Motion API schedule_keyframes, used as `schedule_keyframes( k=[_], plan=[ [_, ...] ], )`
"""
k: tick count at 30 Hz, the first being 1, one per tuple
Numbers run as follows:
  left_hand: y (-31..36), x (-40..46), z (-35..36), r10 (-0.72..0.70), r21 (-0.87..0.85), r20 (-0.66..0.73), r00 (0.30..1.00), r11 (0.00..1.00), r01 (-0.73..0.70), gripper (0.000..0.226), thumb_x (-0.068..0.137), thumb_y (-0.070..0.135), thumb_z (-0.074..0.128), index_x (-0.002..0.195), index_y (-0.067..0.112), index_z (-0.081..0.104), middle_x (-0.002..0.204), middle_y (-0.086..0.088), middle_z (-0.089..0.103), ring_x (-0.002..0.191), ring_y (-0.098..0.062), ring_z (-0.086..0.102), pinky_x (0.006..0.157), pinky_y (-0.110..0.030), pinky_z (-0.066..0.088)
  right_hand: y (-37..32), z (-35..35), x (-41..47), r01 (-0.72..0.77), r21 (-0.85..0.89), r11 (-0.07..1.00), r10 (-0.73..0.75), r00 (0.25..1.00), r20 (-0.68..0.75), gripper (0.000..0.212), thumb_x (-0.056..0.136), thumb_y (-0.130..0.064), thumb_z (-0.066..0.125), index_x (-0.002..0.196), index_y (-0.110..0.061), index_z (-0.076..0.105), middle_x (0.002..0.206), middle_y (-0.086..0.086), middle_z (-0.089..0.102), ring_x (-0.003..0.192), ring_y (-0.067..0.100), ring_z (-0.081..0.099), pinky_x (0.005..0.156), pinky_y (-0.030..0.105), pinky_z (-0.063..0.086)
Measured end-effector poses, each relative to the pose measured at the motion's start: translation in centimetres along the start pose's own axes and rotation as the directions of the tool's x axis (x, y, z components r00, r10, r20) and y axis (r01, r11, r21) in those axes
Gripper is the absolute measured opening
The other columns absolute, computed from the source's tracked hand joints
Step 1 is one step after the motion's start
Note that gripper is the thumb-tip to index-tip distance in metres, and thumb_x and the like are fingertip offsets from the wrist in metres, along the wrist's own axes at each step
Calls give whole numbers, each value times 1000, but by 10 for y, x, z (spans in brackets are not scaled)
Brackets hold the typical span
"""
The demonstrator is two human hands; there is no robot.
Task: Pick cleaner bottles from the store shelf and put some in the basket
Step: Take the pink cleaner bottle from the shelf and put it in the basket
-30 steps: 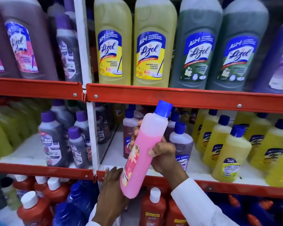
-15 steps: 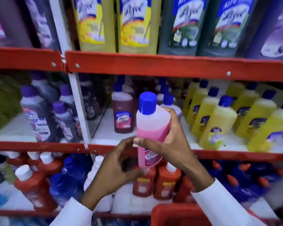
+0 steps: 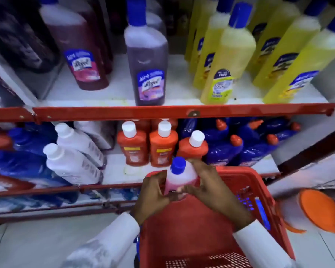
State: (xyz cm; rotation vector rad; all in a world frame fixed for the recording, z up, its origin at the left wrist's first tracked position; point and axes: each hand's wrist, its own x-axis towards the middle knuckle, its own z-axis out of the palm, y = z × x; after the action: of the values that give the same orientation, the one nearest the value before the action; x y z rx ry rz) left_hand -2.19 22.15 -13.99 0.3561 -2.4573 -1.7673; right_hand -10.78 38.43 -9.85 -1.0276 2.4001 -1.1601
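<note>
A pink cleaner bottle [image 3: 179, 176] with a blue cap stands upright between both my hands, just over the far rim of the red plastic basket [image 3: 191, 235]. My left hand [image 3: 153, 196] grips its left side, and my right hand [image 3: 215, 188] wraps its right side. The bottle's lower part is hidden behind my fingers. The basket sits low in front of the shelf, and something blue shows through its right mesh wall.
The red-edged shelf [image 3: 162, 112] carries purple bottles [image 3: 146, 64] and yellow bottles [image 3: 226, 60]. Below stand orange bottles [image 3: 132, 146], white bottles [image 3: 72, 165] and blue bottles [image 3: 224, 149]. An orange-lidded object [image 3: 319, 209] lies at the right on the tiled floor.
Both hands carried the pink bottle down from the middle shelf level to the basket's far rim. The view tilted downward, bringing the basket and floor into sight.
</note>
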Motion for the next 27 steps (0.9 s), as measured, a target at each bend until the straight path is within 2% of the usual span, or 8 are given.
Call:
schedule_keyframes(
  k=[3,6,11,14,16,18,23,27],
  plan=[
    [-44,8,33,-103,84,45,994,992,99,57,56,17,89,107,33,69,103,15,74,98,-2,68,82,-24,55,49,16,-8,-124,-62,990,124,992,6,65,55,-33,90,115,-25,67,108,-6,76,97,10,70,85,22,52],
    [-82,14,61,-202,153,24,979,969,196,57,50,27,80,106,24,71,107,7,72,98,-2,65,83,-20,54,91,38,-12,-233,-68,970,236,970,56,65,47,-44,83,107,-25,72,103,-6,79,92,9,72,82,20,51],
    [-149,20,100,-431,129,-76,899,890,437,58,52,25,76,108,13,67,103,-10,73,96,-22,68,85,-47,56,144,71,-7,-333,-42,942,335,924,183,62,49,-30,88,107,-22,71,103,-2,79,90,14,72,83,25,54],
    [-158,24,108,-509,84,-132,851,849,521,53,54,16,76,102,-1,64,101,-14,70,96,-28,66,82,-48,55,160,86,-3,-328,-36,944,327,920,217,59,49,-26,84,106,-16,71,103,2,79,91,19,72,86,32,55],
    [-159,26,109,-552,55,-149,820,824,564,52,50,14,74,100,-1,67,100,-17,71,94,-29,67,76,-36,55,164,92,0,-331,-35,943,330,918,220,61,51,-26,85,109,-16,70,106,3,78,94,19,72,88,32,55],
    [-162,28,108,-546,75,-158,822,824,562,47,55,7,74,100,-2,69,98,-15,71,96,-26,66,73,-19,49,164,95,5,-331,-23,943,328,919,219,62,51,-31,83,110,-16,70,107,3,78,95,17,72,87,26,53],
    [-116,31,88,-541,191,-75,838,817,544,41,65,-6,71,105,-1,66,100,-16,70,100,-21,62,75,-26,43,160,91,15,-311,-96,945,326,909,261,49,57,-15,85,106,-14,75,106,5,80,98,18,74,85,24,54],
    [-73,19,53,-335,340,-21,942,884,321,63,57,-1,64,118,16,59,113,-9,69,108,-25,62,93,-35,48,132,64,16,-289,-151,945,315,930,188,41,61,-23,73,102,-27,75,104,-8,79,97,11,73,89,33,58]
  ],
)
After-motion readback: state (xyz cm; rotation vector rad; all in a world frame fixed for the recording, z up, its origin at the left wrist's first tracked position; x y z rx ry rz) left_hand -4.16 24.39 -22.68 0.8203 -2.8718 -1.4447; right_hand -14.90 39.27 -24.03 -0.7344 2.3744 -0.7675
